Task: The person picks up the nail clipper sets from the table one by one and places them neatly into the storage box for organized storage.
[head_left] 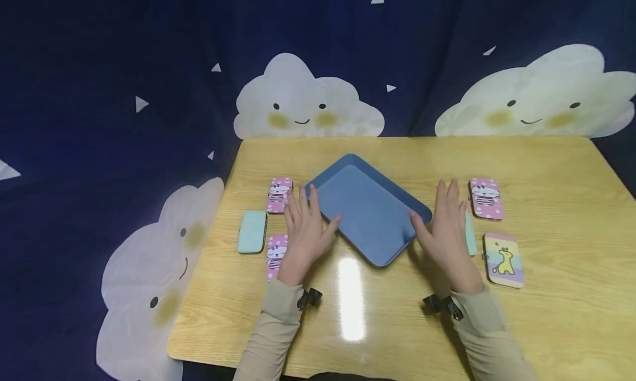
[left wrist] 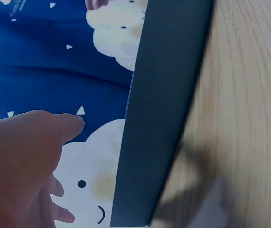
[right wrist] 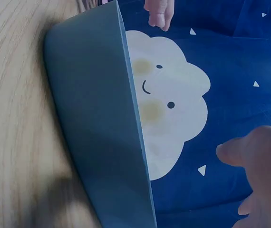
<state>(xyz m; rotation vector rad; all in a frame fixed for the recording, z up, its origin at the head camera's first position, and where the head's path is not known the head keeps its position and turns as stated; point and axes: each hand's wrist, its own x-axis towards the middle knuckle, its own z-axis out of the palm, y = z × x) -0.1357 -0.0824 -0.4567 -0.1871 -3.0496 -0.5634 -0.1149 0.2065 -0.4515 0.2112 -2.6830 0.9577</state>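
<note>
A blue rectangular tray (head_left: 370,210) lies turned at an angle on the wooden table, nothing in it. At its left side is my left hand (head_left: 307,232), fingers spread and straight. My right hand (head_left: 447,234) is at the tray's right corner, fingers extended, thumb near the rim. Whether either hand touches the tray cannot be told. The left wrist view has the tray's side wall (left wrist: 161,114) beside my left hand (left wrist: 26,161); the right wrist view has the wall (right wrist: 97,114) and my right hand (right wrist: 264,166).
Left of the tray lie two pink cases (head_left: 280,195) and a mint case (head_left: 252,232), one pink case partly behind my left hand. To the right are a pink case (head_left: 486,199), a giraffe case (head_left: 504,260) and a mint case (head_left: 470,234) partly covered by my right hand.
</note>
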